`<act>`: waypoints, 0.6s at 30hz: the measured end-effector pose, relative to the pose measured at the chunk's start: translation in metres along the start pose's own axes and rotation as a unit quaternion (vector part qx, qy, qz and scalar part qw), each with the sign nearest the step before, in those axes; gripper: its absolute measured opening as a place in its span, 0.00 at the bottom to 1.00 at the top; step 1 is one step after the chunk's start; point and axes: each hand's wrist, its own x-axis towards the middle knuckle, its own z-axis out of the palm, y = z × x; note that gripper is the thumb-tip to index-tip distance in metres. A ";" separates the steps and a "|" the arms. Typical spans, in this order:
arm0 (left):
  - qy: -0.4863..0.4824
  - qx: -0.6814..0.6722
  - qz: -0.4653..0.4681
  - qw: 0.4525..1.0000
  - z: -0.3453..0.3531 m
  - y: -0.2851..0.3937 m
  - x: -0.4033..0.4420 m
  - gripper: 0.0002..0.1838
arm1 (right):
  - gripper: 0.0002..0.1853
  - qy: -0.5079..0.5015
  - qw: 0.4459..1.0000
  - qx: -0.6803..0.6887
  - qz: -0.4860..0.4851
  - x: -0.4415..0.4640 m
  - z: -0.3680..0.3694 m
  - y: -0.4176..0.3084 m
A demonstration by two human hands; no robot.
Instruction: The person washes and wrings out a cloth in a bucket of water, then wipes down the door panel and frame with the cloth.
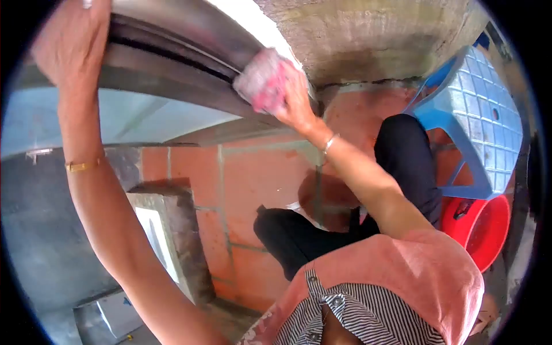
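My right hand is closed around a crumpled pink and white cloth and presses it against the right end of a dark metal frame. A long groove runs along this frame, and a pale blue panel lies below it in view. At the upper left, my left hand is on the frame's other end. It is slightly blurred, and its fingers are mostly cut off by the picture's edge, so their grip does not show.
A blue plastic stool lies tipped at the right, above a red bucket. My dark-trousered knees rest over reddish floor tiles. A stained wall rises at the top, and a concrete ledge stands at the lower left.
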 end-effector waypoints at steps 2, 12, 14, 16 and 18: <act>0.084 0.009 -0.021 0.996 0.005 0.009 -0.003 0.45 | 0.31 -0.037 0.993 -0.003 0.109 -0.063 -0.005 0.022; 0.044 0.001 -0.025 0.999 0.016 -0.004 -0.004 0.38 | 0.30 0.057 0.992 0.107 -0.030 0.069 -0.001 -0.038; 0.040 -0.026 -0.050 0.998 0.021 -0.010 -0.008 0.38 | 0.19 0.009 0.991 0.117 0.067 0.121 0.000 -0.083; 0.042 -0.028 -0.036 0.998 0.021 -0.008 -0.014 0.37 | 0.18 0.112 0.990 0.081 0.021 0.125 0.014 -0.086; 0.057 -0.026 -0.006 0.998 0.013 -0.006 -0.017 0.37 | 0.17 0.105 0.986 0.129 0.014 0.096 0.019 -0.064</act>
